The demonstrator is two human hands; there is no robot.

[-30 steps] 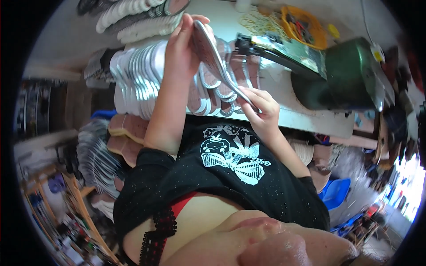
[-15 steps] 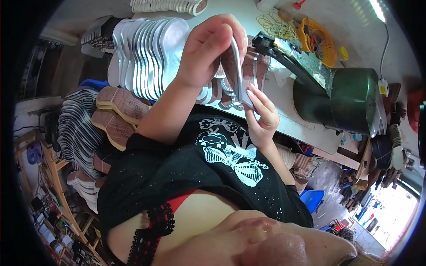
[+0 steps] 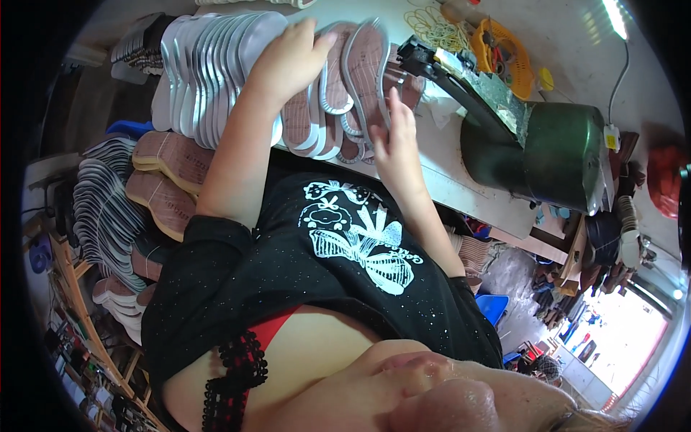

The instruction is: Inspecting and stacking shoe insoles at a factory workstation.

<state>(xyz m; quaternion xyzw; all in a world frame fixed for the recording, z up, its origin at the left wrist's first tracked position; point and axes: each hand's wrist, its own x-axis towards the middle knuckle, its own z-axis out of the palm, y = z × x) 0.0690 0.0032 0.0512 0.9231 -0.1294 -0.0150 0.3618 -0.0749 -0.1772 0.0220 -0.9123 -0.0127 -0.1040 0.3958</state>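
Note:
My left hand (image 3: 291, 63) is over the right end of a row of silvery shoe soles (image 3: 223, 79). Its thumb stands apart from the fingers; the far fingertips are partly hidden, and I see nothing held. My right hand (image 3: 397, 144) is open, fingers stretched, beside the lower right edge of a brown sole with a grey rim (image 3: 366, 68). Whether it touches that sole I cannot tell. The sole lies brown face up on other brown soles (image 3: 336, 86), its far end slightly blurred.
A dark green cylindrical machine (image 3: 554, 155) with a long arm (image 3: 468, 86) stands to the right on the white table (image 3: 450, 147). Behind are a yellow basket (image 3: 507, 54) of small items and yellowish bands (image 3: 435, 29). Stacked soles (image 3: 108, 209) and thick tan-edged brown soles (image 3: 169, 162) are at left.
The sole held upright between both hands now lies flat on the brown soles. My left hand has moved left to the silvery row; my right hand has opened and moved slightly left.

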